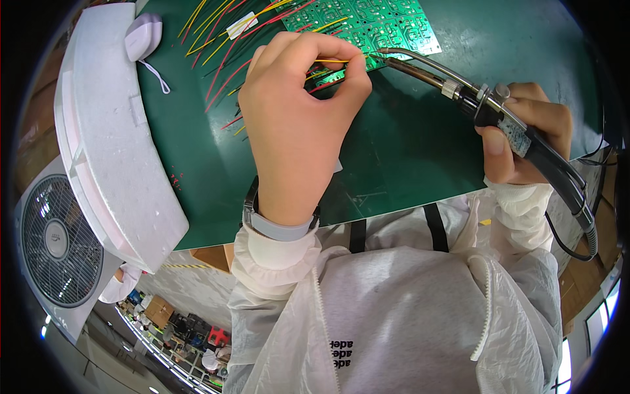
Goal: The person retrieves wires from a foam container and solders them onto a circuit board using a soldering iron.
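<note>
My left hand (295,105) pinches a thin yellow wire (331,61) between thumb and forefinger, its end at the near edge of a green circuit board panel (394,26). In my right hand (531,131) is a soldering iron (469,98) with a curved metal tube running along it. The iron's tip points left and is close to the wire's end at the board; whether they touch, I cannot tell. Several red and yellow wires (220,49) fan out to the left of the board, and a small white label (242,25) lies among them. My left hand hides part of the wires.
The green mat (407,151) covers the table. Along its left side stands a long white foam box (125,144), with a small pale case (143,37) and its strap beside it. A fan (59,240) is at far left. The iron's cable (571,253) hangs off at right.
</note>
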`<state>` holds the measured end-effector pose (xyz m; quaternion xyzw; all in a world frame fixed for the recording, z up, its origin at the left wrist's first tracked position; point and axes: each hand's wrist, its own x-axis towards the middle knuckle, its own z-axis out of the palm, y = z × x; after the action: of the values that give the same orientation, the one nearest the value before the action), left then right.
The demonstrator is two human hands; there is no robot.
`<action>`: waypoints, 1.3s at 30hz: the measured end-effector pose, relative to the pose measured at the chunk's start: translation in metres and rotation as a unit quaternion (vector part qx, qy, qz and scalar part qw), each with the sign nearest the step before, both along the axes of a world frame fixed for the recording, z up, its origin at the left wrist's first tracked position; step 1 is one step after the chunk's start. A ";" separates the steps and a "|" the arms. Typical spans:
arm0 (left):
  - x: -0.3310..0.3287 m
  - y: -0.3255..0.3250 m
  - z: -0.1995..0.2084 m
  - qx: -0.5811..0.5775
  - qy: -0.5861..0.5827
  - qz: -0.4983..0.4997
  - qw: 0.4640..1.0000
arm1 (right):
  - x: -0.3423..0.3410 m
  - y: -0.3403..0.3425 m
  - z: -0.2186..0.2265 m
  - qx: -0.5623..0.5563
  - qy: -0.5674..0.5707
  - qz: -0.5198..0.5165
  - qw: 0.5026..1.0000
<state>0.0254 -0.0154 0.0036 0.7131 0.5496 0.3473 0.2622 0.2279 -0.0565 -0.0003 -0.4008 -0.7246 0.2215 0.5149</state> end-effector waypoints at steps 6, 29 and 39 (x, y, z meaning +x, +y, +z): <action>0.000 0.000 0.000 0.004 0.000 0.002 1.000 | 0.002 0.000 -0.005 0.032 0.061 -0.017 0.997; 0.002 -0.004 -0.004 0.162 0.080 -0.001 0.984 | -0.005 0.008 -0.013 0.043 0.086 -0.263 0.960; -0.008 -0.077 0.013 0.219 0.153 0.042 0.963 | 0.001 0.005 -0.021 0.075 0.165 -0.245 0.952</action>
<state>0.0170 -0.0920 0.0168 0.7740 0.5233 0.3565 -0.0023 0.2291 -0.0516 -0.0212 -0.4840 -0.5234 0.0968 0.6945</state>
